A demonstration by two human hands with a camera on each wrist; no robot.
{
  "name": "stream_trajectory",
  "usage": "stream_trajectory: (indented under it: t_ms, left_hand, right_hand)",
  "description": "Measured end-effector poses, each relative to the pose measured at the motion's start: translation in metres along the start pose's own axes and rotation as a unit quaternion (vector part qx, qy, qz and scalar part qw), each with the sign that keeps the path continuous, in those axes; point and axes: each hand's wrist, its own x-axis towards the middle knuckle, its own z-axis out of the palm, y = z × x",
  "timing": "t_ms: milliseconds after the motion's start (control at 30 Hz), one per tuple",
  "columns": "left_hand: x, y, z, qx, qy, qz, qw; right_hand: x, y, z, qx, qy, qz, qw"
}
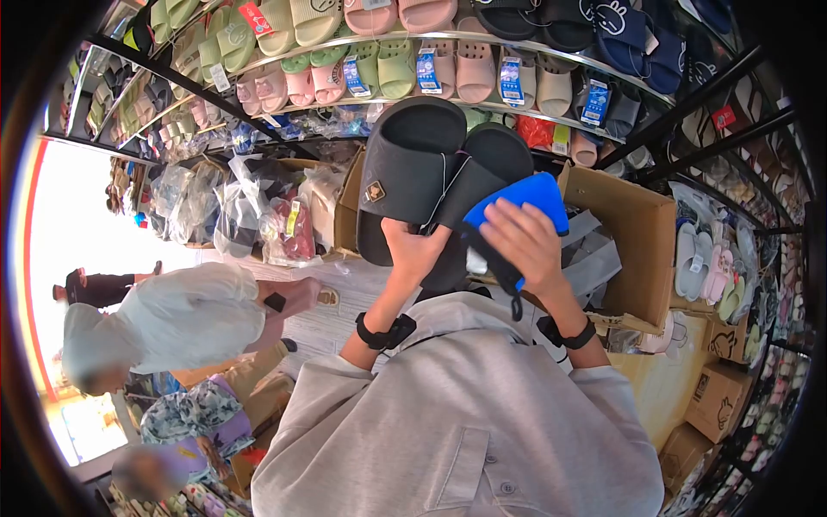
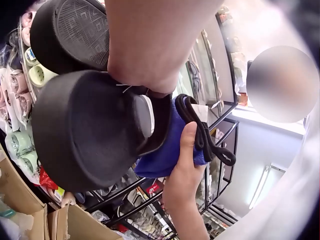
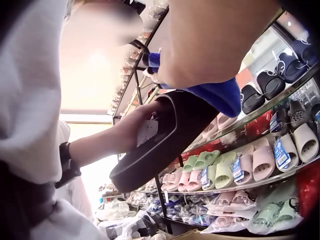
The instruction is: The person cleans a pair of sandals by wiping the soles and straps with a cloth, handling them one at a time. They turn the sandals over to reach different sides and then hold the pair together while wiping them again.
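before the shelves (image 1: pixel 620 75), the left hand (image 1: pixel 417 250) grips black slippers (image 1: pixel 409 177); the right hand (image 1: pixel 527 246) holds a blue cloth (image 1: pixel 541 191) against one.

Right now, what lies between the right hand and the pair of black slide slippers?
A bright blue, soft-looking cloth lies between the right hand and the nearer black slipper; the head view shows it.

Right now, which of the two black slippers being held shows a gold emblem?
The left slipper in the head view: its strap shows the emblem; the right slipper, partly behind the blue cloth, shows none.
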Motion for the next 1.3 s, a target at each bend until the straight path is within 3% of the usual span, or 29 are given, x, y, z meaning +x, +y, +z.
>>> stream_trajectory:
  t_ms: [100, 200, 267, 300, 333, 467, 533, 667, 733, 800, 833, 933, 967, 1067, 1100, 1200, 1233, 1300]
  left_hand:
    - [-0.002, -0.001, 0.000, 0.039, -0.018, 0.016, 0.999]
    - [-0.006, -0.009, 0.003, 0.150, -0.028, 0.091, 0.984]
    - [-0.009, -0.012, 0.002, 0.199, -0.022, 0.125, 0.972]
    - [-0.011, -0.011, 0.001, 0.155, -0.021, 0.071, 0.985]
    - [-0.012, -0.010, 0.003, 0.169, -0.024, 0.079, 0.982]
    - [-0.012, 0.000, 0.011, 0.226, -0.058, 0.107, 0.967]
    - [-0.014, -0.002, 0.014, 0.232, -0.079, 0.132, 0.960]
    - [-0.024, -0.016, 0.008, 0.080, -0.118, 0.063, 0.988]
    - [-0.022, -0.016, 0.006, 0.119, -0.137, 0.069, 0.981]
    - [-0.022, -0.013, 0.014, 0.230, -0.123, 0.078, 0.962]
    - [-0.018, -0.008, 0.017, 0.223, -0.122, 0.094, 0.963]
    - [-0.014, -0.002, 0.021, 0.211, -0.149, 0.101, 0.961]
    - [-0.018, -0.014, 0.019, 0.223, -0.148, 0.062, 0.961]
    - [-0.023, -0.028, 0.004, 0.193, -0.173, 0.214, 0.942]
    - [-0.021, -0.011, 0.009, 0.104, -0.180, 0.102, 0.973]
    - [-0.017, -0.025, 0.005, 0.254, -0.232, 0.028, 0.939]
    - [-0.017, -0.020, 0.010, 0.252, -0.198, 0.006, 0.947]
    - [-0.016, -0.021, 0.013, 0.226, -0.193, 0.039, 0.954]
  right_hand:
    - [0.010, -0.003, 0.000, 0.034, 0.050, 0.136, 0.989]
    - [0.021, -0.017, -0.005, 0.040, 0.017, 0.114, 0.993]
    - [0.013, -0.016, 0.003, 0.006, -0.021, -0.002, 1.000]
    - [0.012, -0.016, 0.004, 0.017, -0.025, -0.010, 1.000]
    - [0.011, -0.015, 0.004, 0.028, -0.028, -0.018, 0.999]
    - [0.021, -0.012, -0.001, 0.082, 0.046, 0.164, 0.982]
    - [0.023, -0.018, -0.001, 0.065, 0.066, 0.189, 0.978]
    - [0.017, -0.023, 0.000, 0.012, 0.005, -0.014, 1.000]
    - [0.019, -0.012, -0.008, 0.015, -0.025, -0.016, 0.999]
    - [0.025, -0.003, -0.008, 0.047, 0.034, 0.084, 0.995]
    - [0.026, 0.002, -0.002, 0.076, 0.078, 0.135, 0.985]
    - [0.031, -0.002, 0.000, 0.052, 0.078, 0.144, 0.985]
    - [0.031, -0.005, -0.001, 0.047, 0.051, 0.089, 0.994]
    - [0.027, -0.015, 0.002, 0.024, -0.022, -0.069, 0.997]
    - [0.026, -0.013, 0.003, 0.040, -0.033, -0.070, 0.996]
    - [0.033, 0.003, -0.002, 0.042, -0.010, 0.023, 0.999]
    - [0.036, 0.002, -0.003, 0.053, 0.008, 0.081, 0.995]
    - [0.038, -0.002, -0.001, 0.035, 0.010, 0.096, 0.995]
